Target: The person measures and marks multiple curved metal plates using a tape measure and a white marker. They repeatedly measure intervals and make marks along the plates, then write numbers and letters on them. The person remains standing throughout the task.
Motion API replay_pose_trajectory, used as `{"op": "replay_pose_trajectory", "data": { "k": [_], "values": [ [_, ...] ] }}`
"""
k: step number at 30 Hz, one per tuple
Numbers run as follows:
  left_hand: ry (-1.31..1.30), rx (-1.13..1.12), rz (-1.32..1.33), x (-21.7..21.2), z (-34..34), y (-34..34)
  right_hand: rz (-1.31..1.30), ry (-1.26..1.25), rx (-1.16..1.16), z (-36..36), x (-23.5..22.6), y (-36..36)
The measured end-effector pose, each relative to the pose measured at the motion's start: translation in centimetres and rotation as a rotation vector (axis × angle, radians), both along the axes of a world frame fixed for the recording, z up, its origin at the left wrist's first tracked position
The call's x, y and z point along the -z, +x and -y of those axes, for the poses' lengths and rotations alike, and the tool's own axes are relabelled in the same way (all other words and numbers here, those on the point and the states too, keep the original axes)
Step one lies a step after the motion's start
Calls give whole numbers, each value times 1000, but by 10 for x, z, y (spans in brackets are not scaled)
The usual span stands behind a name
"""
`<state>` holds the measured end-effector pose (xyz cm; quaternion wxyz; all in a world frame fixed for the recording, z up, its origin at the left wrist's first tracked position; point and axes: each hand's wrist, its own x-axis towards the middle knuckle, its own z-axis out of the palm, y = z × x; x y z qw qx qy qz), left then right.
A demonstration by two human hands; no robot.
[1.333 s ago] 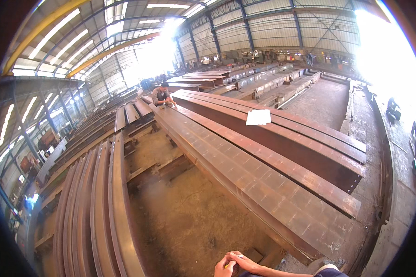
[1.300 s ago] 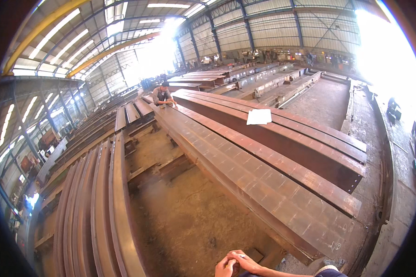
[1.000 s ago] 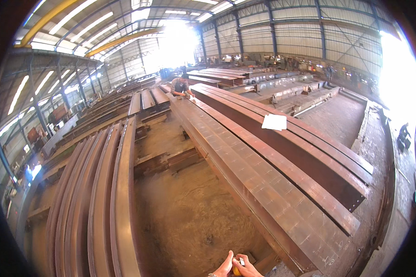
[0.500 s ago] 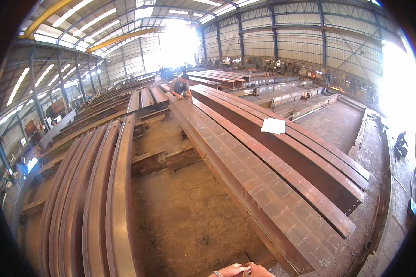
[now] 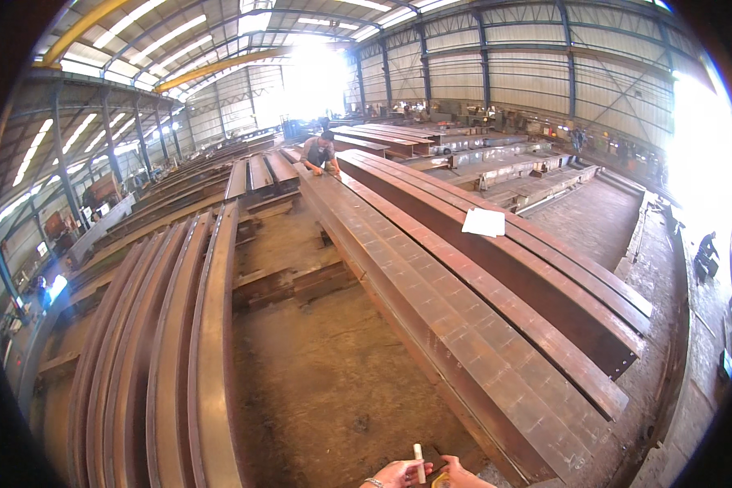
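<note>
Rusty curved steel beams lie stacked along my left, with bare dirt floor beside them. At the bottom edge my left hand pinches a small pale stick of chalk, upright between its fingers, and my right hand touches it, though I cannot tell its grip. Just right of them the long girder runs away to a co-worker bent over its far end. Further right a white sheet of paper rests on another beam

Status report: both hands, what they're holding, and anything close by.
Left hand and right hand together at the bottom edge, pinching a small pale stick. Long rusty steel beam directly ahead. Co-worker at its far end.
</note>
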<state>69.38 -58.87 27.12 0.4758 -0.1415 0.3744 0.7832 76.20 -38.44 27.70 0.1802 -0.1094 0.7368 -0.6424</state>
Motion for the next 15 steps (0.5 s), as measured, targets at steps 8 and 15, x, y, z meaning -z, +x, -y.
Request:
{"op": "replay_pose_trajectory", "data": {
  "k": [8, 15],
  "values": [
    [-238, 245, -307, -121, 54, 6, 472, -36, 317, -84, 124, 84],
    [-60, 883, -1113, -133, -7, 6, 741, 90, 279, -109, 159, 116]
  ]
}}
